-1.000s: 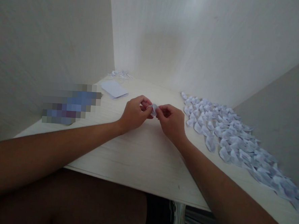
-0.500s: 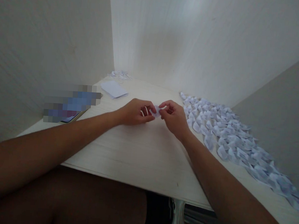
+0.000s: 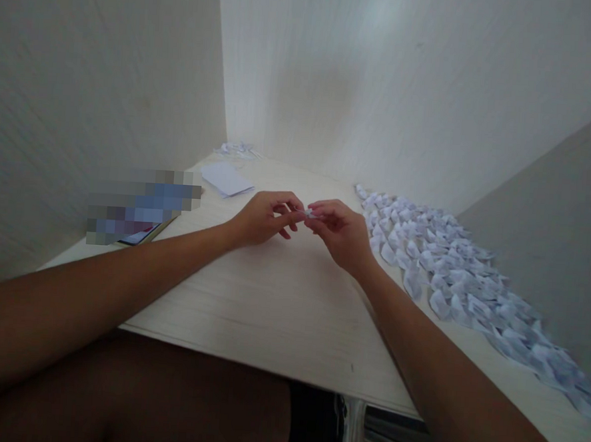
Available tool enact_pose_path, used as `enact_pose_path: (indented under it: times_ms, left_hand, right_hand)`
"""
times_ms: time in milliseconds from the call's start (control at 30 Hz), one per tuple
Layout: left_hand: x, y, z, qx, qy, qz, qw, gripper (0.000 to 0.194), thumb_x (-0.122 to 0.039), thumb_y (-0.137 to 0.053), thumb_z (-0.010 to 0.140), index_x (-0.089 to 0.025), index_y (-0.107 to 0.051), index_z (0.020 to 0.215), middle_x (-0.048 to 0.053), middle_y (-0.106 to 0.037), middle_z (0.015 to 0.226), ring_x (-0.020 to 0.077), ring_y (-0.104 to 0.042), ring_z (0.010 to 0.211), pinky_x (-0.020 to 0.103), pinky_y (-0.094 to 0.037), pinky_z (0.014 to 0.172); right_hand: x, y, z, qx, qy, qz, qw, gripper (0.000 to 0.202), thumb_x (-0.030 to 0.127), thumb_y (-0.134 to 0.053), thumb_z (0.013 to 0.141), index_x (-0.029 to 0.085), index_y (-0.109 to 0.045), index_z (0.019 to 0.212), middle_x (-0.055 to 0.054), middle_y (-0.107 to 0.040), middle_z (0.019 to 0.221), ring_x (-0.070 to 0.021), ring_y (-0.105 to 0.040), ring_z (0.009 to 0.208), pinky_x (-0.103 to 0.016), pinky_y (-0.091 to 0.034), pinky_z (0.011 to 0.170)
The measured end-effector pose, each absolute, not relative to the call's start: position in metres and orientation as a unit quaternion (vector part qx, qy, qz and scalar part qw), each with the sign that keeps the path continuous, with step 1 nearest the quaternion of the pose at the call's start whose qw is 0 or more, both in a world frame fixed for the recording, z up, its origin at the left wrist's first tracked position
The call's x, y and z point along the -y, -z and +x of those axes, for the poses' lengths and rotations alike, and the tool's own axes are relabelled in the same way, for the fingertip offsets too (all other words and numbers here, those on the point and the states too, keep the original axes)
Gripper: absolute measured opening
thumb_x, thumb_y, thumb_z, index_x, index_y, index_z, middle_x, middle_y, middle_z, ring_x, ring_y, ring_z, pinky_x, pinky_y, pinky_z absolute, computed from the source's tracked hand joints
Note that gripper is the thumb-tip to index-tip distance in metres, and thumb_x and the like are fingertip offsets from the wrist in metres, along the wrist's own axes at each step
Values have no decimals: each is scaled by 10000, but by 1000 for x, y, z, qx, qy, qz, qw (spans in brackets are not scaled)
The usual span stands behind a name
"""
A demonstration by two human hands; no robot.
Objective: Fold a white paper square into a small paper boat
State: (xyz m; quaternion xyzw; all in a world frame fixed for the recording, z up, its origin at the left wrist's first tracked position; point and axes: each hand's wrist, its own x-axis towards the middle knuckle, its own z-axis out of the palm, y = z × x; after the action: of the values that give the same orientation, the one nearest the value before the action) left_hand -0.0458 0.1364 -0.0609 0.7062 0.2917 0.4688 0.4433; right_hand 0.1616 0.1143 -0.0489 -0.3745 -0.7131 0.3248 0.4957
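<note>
Between my two hands, above the middle of the pale table [image 3: 270, 299], is a small white piece of paper [image 3: 310, 213]. My left hand [image 3: 270, 217] pinches its left end between thumb and forefinger, the other fingers loosely curled. At the other end, my right hand [image 3: 342, 230] grips the paper with thumb and fingertips close together. Fingers cover most of it, so its exact shape is hidden. Many folded white paper pieces [image 3: 438, 256] lie close together in rows to the right of my right hand.
A stack of white paper sheets [image 3: 226, 179] lies at the back left, with thin paper scraps [image 3: 238, 150] behind it in the corner. A blurred-out flat object [image 3: 146, 208] rests by the left wall. Pale walls [image 3: 304, 81] enclose the table at the back and sides.
The small paper has turned from showing its flat face to being nearly edge-on. My fingers have closed further round it, and my right hand's grip has shifted.
</note>
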Motion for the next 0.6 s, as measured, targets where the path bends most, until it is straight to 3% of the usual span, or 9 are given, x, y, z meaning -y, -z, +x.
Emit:
enact_pose_path:
  times_ms: [100,233,400,600]
  left_hand:
    - [-130,60,-41,-283,-518,702,398,388,-543,-819,867,-166,-731,893,71,-654,972,149,-711,785,217,-647,526]
    - [-118,54,-34,-300,-567,698,318,354,-519,-800,911,-171,-739,900,73,-609,1068,111,-677,763,184,-630,530]
    - [-112,50,-29,-315,-577,694,293,292,-446,-793,942,-165,-716,920,71,-650,1064,114,-707,759,185,-627,556]
    - [-118,52,-30,-325,-543,689,353,150,-230,-753,963,-143,-686,862,34,-692,901,96,-710,679,211,-657,634]
  right_hand:
    - [-108,51,154,744,-225,-366,511,141,368,-750,926,231,-719,941,-53,-758,1010,-167,-745,866,-350,-626,828]
    - [-101,47,148,745,-164,-388,518,176,404,-696,981,234,-695,937,-54,-732,1007,-166,-737,829,-336,-626,781]
    - [-99,44,145,720,-222,-400,522,309,521,-690,988,224,-660,910,-42,-728,940,-162,-741,785,-324,-610,742]
    - [-107,49,148,713,-295,-395,499,293,475,-720,970,219,-622,865,15,-686,708,-141,-695,660,-307,-568,662]
